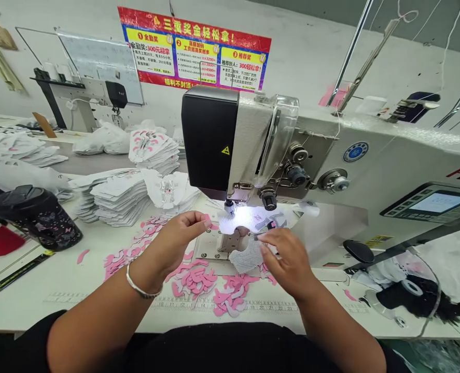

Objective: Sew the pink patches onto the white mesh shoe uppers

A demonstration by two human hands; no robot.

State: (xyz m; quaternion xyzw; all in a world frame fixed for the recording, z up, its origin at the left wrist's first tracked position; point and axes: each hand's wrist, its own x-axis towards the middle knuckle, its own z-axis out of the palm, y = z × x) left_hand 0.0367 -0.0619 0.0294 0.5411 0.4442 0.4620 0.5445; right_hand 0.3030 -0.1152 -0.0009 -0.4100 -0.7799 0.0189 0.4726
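Note:
My left hand (185, 228) is closed in a pinch on a small pink fabric piece (208, 219), just left of the lit needle area. A white textured fabric piece (246, 258) with grey patches lies under the sewing machine's presser foot (230, 207) and hangs over the front of the machine bed. To the right, my right hand (286, 256) pinches this fabric at its edge. A small dark bit shows at those fingertips; I cannot make out what it is. The sewing machine (210, 140) stands over the work with its lamp on.
Loose pink pieces (196, 280) lie scattered in front of the machine bed. Stacks of white cut panels (119, 199) stand behind on the left. A black patterned tumbler (39, 217) is at far left. A control panel (432, 204) and a black fuzzy bundle (408, 300) are at right.

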